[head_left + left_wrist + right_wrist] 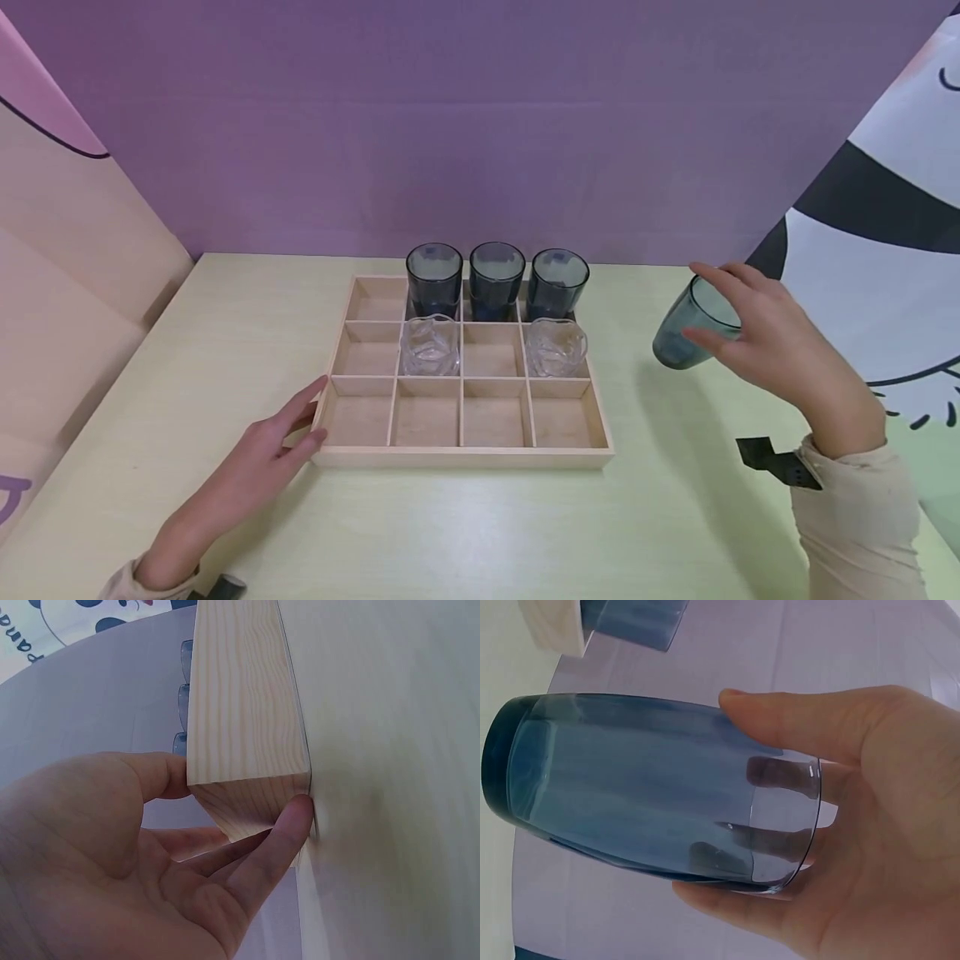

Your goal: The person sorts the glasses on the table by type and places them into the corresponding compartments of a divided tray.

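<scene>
My right hand (780,342) grips a tall blue-tinted drinking glass (630,780) near its rim, thumb on one side and fingers round the other. Tilted with its base toward the left, the glass is held up over the table's right side. A wooden compartment tray (457,457) stands mid-table, and my left hand (255,467) holds its front left corner. Up close, the left wrist view shows fingertips (296,814) at the edges of the tray's end. Three dark blue glasses (497,279) stand in the back row. Two small clear glasses (430,346) sit in the middle row.
The light wooden table (480,533) extends in front of the tray and to both sides. Behind it rises a purple backdrop (480,133). Printed panels flank the table, the right one with a black-and-white panda design (862,250).
</scene>
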Demonstrator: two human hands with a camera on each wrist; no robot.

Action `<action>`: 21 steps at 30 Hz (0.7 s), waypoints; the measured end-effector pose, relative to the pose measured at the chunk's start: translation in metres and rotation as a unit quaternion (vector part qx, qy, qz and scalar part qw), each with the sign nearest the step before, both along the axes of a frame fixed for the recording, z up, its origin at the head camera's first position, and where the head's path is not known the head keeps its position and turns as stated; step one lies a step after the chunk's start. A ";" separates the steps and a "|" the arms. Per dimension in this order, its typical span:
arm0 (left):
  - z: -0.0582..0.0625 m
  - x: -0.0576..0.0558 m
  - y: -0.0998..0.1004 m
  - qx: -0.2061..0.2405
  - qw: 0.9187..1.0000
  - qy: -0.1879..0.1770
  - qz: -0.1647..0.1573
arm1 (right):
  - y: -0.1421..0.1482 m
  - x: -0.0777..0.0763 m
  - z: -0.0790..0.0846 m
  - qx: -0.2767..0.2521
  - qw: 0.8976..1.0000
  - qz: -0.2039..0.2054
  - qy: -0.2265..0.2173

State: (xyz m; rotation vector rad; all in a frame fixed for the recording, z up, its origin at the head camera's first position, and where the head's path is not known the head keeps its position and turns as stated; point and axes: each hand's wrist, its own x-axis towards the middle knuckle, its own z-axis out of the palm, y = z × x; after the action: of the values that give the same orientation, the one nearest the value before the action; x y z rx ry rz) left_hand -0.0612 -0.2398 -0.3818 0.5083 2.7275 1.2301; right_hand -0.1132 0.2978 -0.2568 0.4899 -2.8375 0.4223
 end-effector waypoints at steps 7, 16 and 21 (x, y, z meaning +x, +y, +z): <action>-0.002 -0.001 -0.001 0.000 1.000 0.000 0.003 | -0.012 0.003 0.004 0.012 1.000 0.013 0.010; -0.001 0.000 -0.001 0.000 1.000 -0.001 0.002 | -0.030 0.011 0.014 0.011 1.000 0.017 0.009; 0.001 -0.001 0.000 0.000 1.000 0.001 0.001 | -0.042 0.016 0.021 0.010 0.999 0.035 0.023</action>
State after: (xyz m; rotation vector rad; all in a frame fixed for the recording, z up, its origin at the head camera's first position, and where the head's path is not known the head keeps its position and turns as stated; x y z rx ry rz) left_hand -0.0619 -0.2402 -0.3812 0.5082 2.7304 1.2311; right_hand -0.0968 0.2556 -0.2359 0.5960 -2.7892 0.3896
